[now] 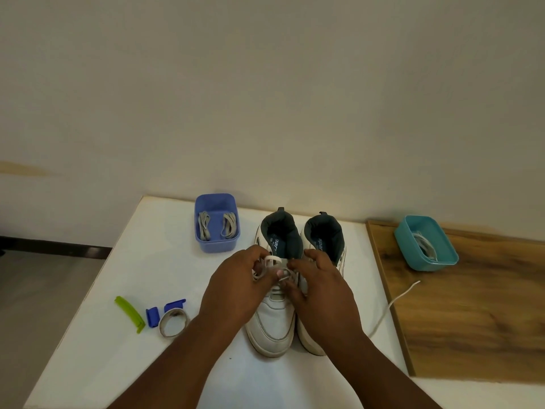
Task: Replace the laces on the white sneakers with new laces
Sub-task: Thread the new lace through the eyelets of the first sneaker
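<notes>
Both hands close together, left hand (236, 286) and right hand (320, 286), fingers curled, pinching.

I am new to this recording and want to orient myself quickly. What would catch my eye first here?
First, two hands, left and right, meet over the left white sneaker at the table's middle, both pinching its lace. Next, a blue tub behind and to the left holds two bundled laces, and a teal tub sits on the wooden board at right.

Laced middle of the left white leather sneaker (272, 320) hidden under both hands. Right white sneaker (323, 231) mostly covered by the right hand (321, 293). Insole lettering cut short by tongues. White counter (147, 364) cropped at the bottom edge.
</notes>
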A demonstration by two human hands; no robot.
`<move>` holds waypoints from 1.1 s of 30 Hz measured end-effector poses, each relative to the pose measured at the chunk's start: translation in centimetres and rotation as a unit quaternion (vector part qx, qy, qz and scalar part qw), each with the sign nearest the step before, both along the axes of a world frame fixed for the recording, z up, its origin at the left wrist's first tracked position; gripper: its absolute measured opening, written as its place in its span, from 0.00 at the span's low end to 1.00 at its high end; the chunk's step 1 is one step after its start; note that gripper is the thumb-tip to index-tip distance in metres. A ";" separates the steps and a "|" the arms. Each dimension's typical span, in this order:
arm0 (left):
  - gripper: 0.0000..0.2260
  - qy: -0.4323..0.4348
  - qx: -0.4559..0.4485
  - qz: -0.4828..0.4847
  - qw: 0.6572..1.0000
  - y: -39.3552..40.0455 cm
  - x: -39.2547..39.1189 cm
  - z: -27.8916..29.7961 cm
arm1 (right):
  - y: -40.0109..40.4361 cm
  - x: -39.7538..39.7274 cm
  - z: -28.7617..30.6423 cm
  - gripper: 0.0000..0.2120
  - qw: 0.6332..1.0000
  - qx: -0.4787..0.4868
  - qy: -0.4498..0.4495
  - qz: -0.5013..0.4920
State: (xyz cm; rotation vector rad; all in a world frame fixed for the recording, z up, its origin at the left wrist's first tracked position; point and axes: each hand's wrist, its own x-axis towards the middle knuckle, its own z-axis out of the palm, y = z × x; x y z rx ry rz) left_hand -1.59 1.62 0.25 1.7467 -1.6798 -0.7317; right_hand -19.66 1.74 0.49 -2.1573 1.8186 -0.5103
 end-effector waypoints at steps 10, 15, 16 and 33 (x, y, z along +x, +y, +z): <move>0.14 0.012 0.007 -0.071 0.997 -0.3 -0.2 -0.9 | 0.0 0.3 0.1 0.17 1.000 -0.004 -0.001 0.008; 0.12 0.024 -0.037 0.010 0.999 -0.3 -0.3 -0.3 | 0.1 0.2 0.1 0.18 1.000 -0.005 0.002 0.010; 0.11 0.065 -0.039 0.057 0.996 -0.4 0.0 0.2 | 0.1 0.2 0.2 0.18 1.000 -0.007 0.005 0.007; 0.10 0.486 0.034 0.343 0.803 -0.5 0.9 4.1 | 0.6 1.0 0.6 0.19 0.995 -0.026 0.097 -0.013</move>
